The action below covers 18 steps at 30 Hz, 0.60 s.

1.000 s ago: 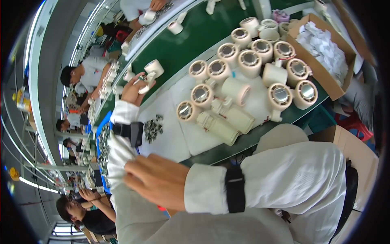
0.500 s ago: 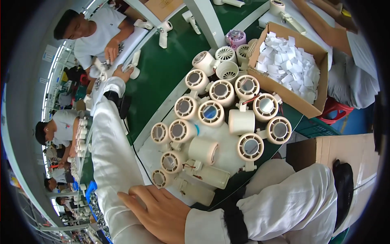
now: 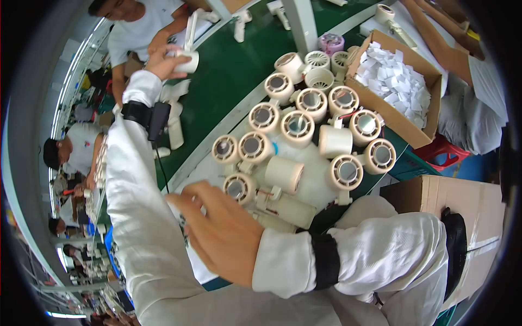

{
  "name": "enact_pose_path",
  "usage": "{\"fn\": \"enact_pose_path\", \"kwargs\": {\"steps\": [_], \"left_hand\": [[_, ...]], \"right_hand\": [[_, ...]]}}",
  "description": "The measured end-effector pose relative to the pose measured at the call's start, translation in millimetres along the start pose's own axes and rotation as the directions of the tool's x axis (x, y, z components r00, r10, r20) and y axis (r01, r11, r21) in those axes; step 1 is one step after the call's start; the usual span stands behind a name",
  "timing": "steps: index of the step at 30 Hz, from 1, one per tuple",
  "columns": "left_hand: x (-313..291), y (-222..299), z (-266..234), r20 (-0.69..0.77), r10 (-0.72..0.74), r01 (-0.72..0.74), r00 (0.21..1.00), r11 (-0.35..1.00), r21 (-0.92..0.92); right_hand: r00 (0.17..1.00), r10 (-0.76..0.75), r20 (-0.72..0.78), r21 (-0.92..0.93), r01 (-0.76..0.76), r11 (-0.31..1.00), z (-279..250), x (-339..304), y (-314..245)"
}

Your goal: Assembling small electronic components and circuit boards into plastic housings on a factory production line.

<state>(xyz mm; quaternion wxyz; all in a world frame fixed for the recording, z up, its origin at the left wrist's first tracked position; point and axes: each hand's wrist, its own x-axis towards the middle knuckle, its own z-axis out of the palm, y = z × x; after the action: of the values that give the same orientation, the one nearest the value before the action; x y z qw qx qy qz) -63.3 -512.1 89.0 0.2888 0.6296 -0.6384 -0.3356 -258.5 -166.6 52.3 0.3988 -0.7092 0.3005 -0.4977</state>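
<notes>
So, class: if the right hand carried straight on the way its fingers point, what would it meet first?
Probably the wearer's own white-sleeved left forearm, just beyond the right hand; depth is unclear.

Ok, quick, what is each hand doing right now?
Left hand: stretched far out over the green belt, fingers closed on a cream fan housing.
Right hand: holding nothing visible, fingers loosely spread, near the cream fan housings.

matt cream plastic fan housings (image 3: 297, 128); brown cardboard box (image 3: 401, 121); white paper slips (image 3: 394, 81); smooth green belt (image 3: 228, 70).
</notes>
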Motion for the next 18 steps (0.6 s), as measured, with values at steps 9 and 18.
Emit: {"fn": "enact_pose_path", "kwargs": {"steps": [9,18], "left_hand": [[-277.5,108.7,-91.6,0.261,0.071,-0.121,0.963,0.976,0.183],[-419.9,22.7,-37.3,0.400,0.042,-0.124,0.916,0.975,0.182]], "right_hand": [[0.970,0.241,-0.002,0.218,-0.235,0.947,15.7,-2.1,12.7],[0.532,0.258,0.807,0.460,-0.839,0.291,-10.2,-8.6,-21.4]]}}
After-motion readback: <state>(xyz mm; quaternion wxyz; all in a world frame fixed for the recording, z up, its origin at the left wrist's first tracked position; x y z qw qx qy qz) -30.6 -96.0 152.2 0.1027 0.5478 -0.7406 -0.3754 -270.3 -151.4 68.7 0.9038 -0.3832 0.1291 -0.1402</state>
